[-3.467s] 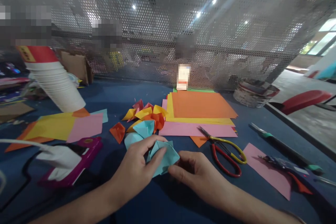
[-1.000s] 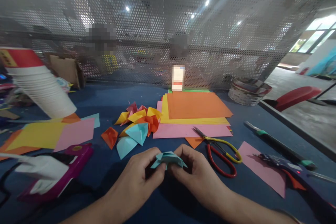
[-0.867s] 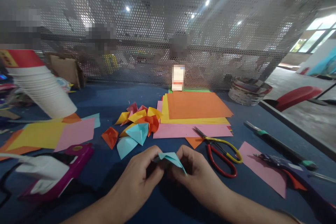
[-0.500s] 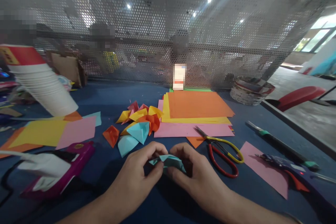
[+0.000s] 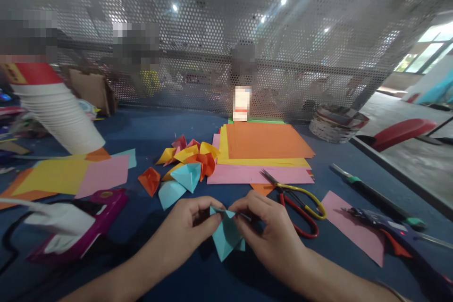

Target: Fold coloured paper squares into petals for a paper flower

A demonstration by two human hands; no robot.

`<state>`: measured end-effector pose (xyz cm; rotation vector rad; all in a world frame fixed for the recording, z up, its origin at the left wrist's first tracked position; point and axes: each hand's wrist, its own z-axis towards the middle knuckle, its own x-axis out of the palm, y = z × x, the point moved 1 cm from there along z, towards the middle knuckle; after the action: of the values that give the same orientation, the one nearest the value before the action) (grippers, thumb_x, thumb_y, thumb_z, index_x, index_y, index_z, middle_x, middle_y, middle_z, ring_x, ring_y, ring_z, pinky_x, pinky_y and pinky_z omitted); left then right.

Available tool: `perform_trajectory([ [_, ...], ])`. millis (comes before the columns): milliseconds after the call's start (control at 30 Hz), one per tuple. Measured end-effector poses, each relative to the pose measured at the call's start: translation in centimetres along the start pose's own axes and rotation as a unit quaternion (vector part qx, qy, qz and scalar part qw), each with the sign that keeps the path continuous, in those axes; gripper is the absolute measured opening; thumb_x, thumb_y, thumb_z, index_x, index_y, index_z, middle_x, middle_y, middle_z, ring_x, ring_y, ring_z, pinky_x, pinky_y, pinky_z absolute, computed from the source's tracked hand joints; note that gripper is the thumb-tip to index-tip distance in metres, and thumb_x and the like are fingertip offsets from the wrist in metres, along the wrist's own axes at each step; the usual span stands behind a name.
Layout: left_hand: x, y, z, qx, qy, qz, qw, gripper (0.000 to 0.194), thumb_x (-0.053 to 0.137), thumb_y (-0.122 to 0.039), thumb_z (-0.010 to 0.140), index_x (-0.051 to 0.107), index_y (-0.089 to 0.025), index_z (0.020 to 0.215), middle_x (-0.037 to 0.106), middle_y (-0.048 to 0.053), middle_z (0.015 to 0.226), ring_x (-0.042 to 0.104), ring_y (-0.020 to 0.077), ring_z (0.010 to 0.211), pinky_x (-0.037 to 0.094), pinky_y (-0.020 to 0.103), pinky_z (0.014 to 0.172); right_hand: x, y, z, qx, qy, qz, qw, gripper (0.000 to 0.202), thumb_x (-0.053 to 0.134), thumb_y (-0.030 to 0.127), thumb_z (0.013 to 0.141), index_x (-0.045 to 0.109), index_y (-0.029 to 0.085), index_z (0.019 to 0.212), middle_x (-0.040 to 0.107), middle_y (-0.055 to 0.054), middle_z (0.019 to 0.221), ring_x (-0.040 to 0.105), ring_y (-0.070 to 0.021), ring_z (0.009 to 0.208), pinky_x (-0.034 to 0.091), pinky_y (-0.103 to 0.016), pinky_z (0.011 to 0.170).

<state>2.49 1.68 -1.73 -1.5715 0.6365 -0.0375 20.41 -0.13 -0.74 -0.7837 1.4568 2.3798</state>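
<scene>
A light blue folded paper (image 5: 227,235) hangs point-down between my hands, low in the middle of the view. My left hand (image 5: 191,226) pinches its upper left edge between thumb and fingers. On the other side, my right hand (image 5: 267,229) grips the upper right edge. Just beyond my left hand lies a heap of folded paper pieces, among them a blue one (image 5: 187,177) and an orange one (image 5: 150,181). Scissors with red and yellow handles (image 5: 300,193) rest to the right of my right hand.
Stacked coloured sheets (image 5: 269,141) lie behind. At the left are paper cups (image 5: 63,113), flat sheets (image 5: 53,177) and a purple power strip (image 5: 109,212). Rightwards are a pink sheet (image 5: 354,231), a green-and-black tool (image 5: 377,193), a dark blue tool (image 5: 385,222) and a basket (image 5: 334,125).
The blue paper has turned from nearly edge-on to hanging with its point down, showing a broad face. Both hands still hold it, with the fingers now at its top edge.
</scene>
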Motion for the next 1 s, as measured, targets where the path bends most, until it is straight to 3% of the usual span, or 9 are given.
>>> perform_trajectory([
  [100,0.1,-0.4,0.0,0.056,0.003,-0.004,0.998,0.022,0.052,-0.037,0.087,0.064,-0.019,0.087,0.049,-0.002,0.072,0.046,0.0121,0.064,0.038,0.023,0.058,0.0,0.1,0.2,0.053,-0.007,0.014,0.998,0.017,0.053,0.007,0.081,0.065,0.019,0.083,0.06,0.001,0.072,0.054,-0.0103,0.062,0.042,-0.021,0.057],
  [167,0.2,-0.5,-0.1,0.072,0.04,-0.053,0.995,0.026,0.05,-0.042,0.09,0.062,-0.02,0.097,0.055,0.0,0.083,0.051,0.013,0.07,0.042,0.023,0.062,0.0,0.1,0.4,0.101,-0.008,0.049,0.994,0.013,0.054,0.011,0.082,0.064,0.019,0.082,0.061,0.001,0.072,0.054,-0.0105,0.062,0.043,-0.021,0.057],
  [233,0.5,-0.5,-0.3,0.063,0.092,-0.119,0.987,0.033,0.048,-0.047,0.092,0.058,-0.02,0.109,0.057,0.0,0.08,0.053,0.0124,0.066,0.045,0.022,0.059,0.0,0.0,0.5,0.141,-0.008,0.093,0.986,0.009,0.054,0.015,0.084,0.062,0.018,0.084,0.063,0.001,0.073,0.056,-0.011,0.063,0.045,-0.021,0.057],
  [333,0.6,-0.5,-0.3,0.044,0.127,-0.157,0.978,0.037,0.043,-0.049,0.094,0.057,-0.018,0.107,0.059,-0.001,0.073,0.054,0.0113,0.06,0.046,0.022,0.058,0.0,-0.3,0.5,0.17,-0.017,0.134,0.976,0.007,0.055,0.02,0.086,0.061,0.017,0.085,0.063,0.001,0.072,0.057,-0.0116,0.063,0.047,-0.022,0.057],
  [567,0.6,-0.3,-0.1,0.029,0.077,-0.067,0.994,0.042,0.036,-0.048,0.096,0.053,-0.018,0.071,0.058,-0.001,0.064,0.058,0.0129,0.061,0.047,0.023,0.063,0.2,-0.7,0.1,0.16,-0.013,0.125,0.979,0.008,0.055,0.023,0.087,0.061,0.019,0.084,0.063,0.0,0.073,0.058,-0.0121,0.064,0.047,-0.023,0.059],
  [767,0.5,0.9,-0.2,0.019,0.015,0.055,0.998,0.041,0.032,-0.046,0.096,0.05,-0.019,0.071,0.05,-0.004,0.053,0.053,0.0119,0.049,0.039,0.021,0.049,0.2,0.1,0.2,0.099,0.012,0.031,0.995,0.006,0.058,0.022,0.083,0.061,0.018,0.08,0.06,-0.001,0.074,0.056,-0.0125,0.066,0.044,-0.023,0.059],
  [1000,0.4,0.7,-0.5,0.047,-0.015,0.126,0.991,0.042,0.031,-0.042,0.097,0.041,-0.02,0.063,0.046,-0.006,0.048,0.05,0.0106,0.046,0.034,0.021,0.047,0.1,-0.2,0.4,0.078,0.021,0.025,0.996,0.011,0.055,0.022,0.087,0.063,0.019,0.08,0.061,0.0,0.074,0.055,-0.0108,0.064,0.043,-0.021,0.058],
])
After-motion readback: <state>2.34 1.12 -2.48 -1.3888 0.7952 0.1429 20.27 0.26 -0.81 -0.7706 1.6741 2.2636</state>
